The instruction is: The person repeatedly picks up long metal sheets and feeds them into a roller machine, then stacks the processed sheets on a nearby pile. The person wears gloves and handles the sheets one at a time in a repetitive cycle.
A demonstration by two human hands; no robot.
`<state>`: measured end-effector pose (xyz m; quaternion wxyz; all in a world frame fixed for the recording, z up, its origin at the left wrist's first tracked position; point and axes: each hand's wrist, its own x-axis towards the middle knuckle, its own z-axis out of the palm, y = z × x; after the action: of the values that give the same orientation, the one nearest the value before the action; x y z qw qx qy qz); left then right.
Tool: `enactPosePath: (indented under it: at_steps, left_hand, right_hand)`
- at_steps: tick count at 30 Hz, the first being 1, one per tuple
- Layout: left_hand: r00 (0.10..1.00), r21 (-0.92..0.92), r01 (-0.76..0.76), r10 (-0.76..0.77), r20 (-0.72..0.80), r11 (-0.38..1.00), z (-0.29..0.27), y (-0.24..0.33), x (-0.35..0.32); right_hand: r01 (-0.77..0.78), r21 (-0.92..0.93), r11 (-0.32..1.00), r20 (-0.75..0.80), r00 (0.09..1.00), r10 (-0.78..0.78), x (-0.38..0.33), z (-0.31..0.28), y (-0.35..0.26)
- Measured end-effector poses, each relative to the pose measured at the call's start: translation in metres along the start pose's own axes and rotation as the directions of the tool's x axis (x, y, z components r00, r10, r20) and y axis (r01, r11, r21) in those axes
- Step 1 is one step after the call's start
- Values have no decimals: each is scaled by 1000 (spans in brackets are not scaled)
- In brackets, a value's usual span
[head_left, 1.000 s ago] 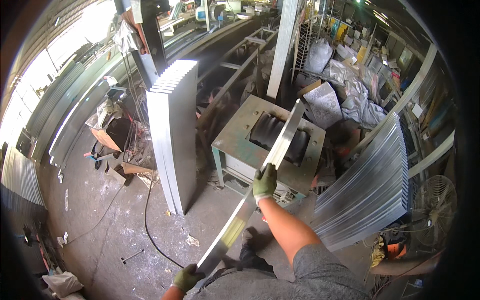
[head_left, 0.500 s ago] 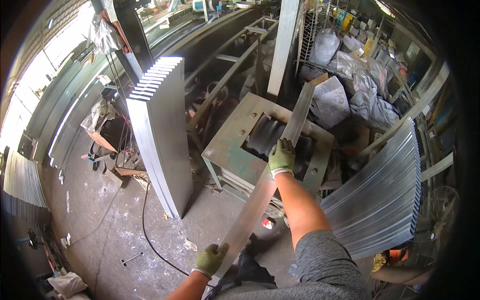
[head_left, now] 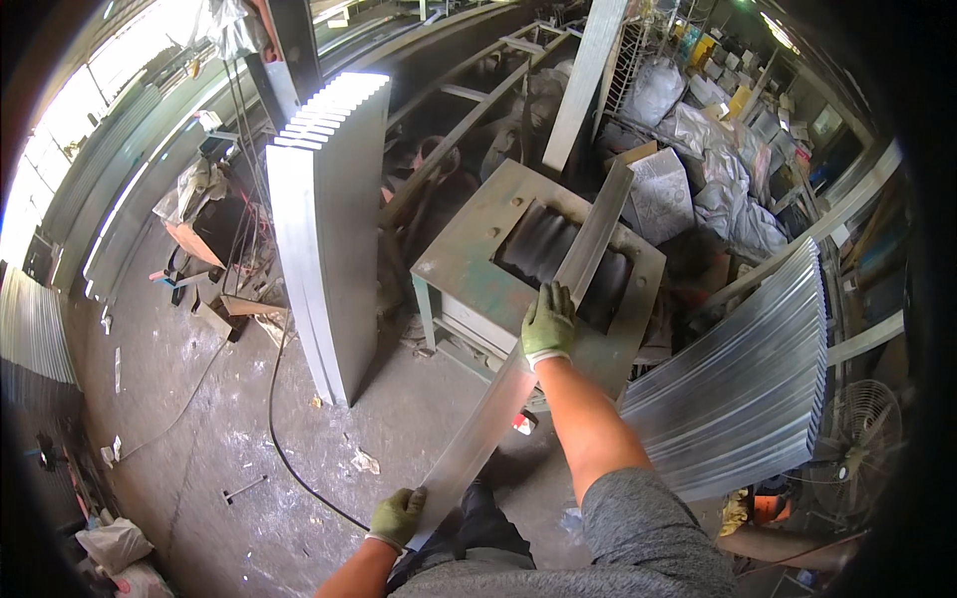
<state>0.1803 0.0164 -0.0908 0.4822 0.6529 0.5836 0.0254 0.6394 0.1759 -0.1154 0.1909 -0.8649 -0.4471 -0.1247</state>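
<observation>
Over rollers, metal strip slants up-right.

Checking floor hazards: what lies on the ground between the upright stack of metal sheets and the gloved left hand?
In the head view, a black cable snakes across the concrete between the upright stack and the left hand, with small debris.

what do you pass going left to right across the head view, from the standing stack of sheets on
standing stack of metal sheets → green steel machine table → long metal strip held by right hand and left hand → leaning curved sheets → fan
</observation>
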Motion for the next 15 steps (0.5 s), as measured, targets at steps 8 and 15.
enactPosePath:
  at_steps: [8, 15]
  left_hand:
    - [999, 30, 29, -30, 21, 999, -16, -116, -49]
    - [998, -13, 60, -59, 34, 998, -27, -205, -99]
  right_hand:
    - [21, 61, 998, -57, 998, -18, -109, -10, -60]
    - [9, 91, 996, 44, 999, -13, -199, -28, -105]
